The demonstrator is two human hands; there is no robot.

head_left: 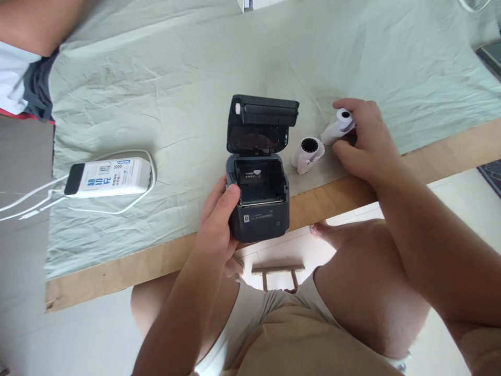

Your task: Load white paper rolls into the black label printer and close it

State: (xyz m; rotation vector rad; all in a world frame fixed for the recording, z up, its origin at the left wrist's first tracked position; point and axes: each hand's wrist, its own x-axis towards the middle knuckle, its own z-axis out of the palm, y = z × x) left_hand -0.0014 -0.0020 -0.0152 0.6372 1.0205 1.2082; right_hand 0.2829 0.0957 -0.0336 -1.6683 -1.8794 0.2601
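Note:
A dark portable label printer (259, 224) is gripped by my left hand (218, 219), which wraps its left side near the table's front edge. Its lid (258, 137) stands raised, and no roll sits in the bay. To the right, my right hand (366, 138) has its thumb and fingers around a white paper roll (335, 130) with a small dark core. Just left of that, another white paper roll (306, 162) with a wider black core stands on the cloth, its loose paper end curling at the side.
A white power strip (113, 177) with cables lies on the pale green cloth (176, 120) at left. The table's wooden edge (156, 258) runs along the front. Another person's arm (39, 23) rests at the upper left. A dark object (491, 57) lies far right.

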